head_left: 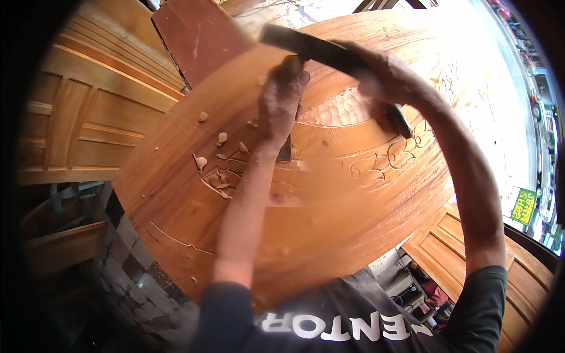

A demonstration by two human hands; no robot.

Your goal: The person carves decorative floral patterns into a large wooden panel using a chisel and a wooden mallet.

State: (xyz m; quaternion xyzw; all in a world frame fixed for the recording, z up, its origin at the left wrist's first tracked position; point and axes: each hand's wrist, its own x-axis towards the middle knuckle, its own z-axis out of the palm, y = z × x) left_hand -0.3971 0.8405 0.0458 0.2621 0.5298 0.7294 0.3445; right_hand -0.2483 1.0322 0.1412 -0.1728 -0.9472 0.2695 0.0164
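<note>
My left hand is closed round the handle of a chisel, whose flat metal blade shows below the wrist and points down at the wood. The butt of the handle sticks out above the fist. In my right hand is a dark, bar-shaped mallet, its far end raised over and just left of the chisel's butt; motion blurs this hand. Under both hands lies a large brown wooden panel with a curved edge. A carved hollow with gouge marks and scroll-shaped lines show on it.
Loose wood chips lie on the panel's left half. Panelled wooden doors stand at the left, and another door is at the lower right. A reddish-brown board lies beyond the panel. Checkered tiles show at the lower left.
</note>
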